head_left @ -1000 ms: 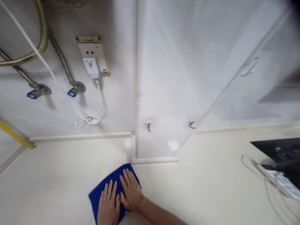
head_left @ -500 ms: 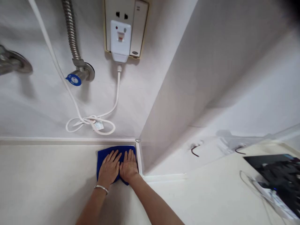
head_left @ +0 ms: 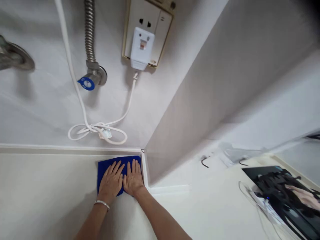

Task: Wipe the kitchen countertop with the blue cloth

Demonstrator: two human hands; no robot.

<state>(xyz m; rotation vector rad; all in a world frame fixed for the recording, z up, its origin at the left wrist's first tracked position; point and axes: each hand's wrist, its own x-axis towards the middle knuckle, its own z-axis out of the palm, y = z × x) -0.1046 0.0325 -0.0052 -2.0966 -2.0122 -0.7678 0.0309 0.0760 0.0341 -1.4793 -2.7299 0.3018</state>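
A blue cloth [head_left: 127, 160] lies flat on the pale countertop [head_left: 45, 186], tucked into the corner where two walls meet. My left hand [head_left: 110, 181], with a silver bangle at its wrist, presses flat on the cloth's left half with fingers spread. Beside it, my right hand [head_left: 133, 180] rests palm down on the right part of the cloth, close to the side wall's raised edge. Both hands are open, and their palms hide the cloth's middle.
Above hang a looped white cord [head_left: 97, 128] and its plug [head_left: 142, 48] in a wall socket. A blue-handled valve [head_left: 87, 83] juts out to the left. Wall hooks [head_left: 205, 162], a power strip [head_left: 268, 206] and a dark board with black items [head_left: 265, 175] are at right.
The view has shifted, so the cloth and both hands appear slightly further left. My right hand's fingers have spread a little more. Both hands stay on the cloth.
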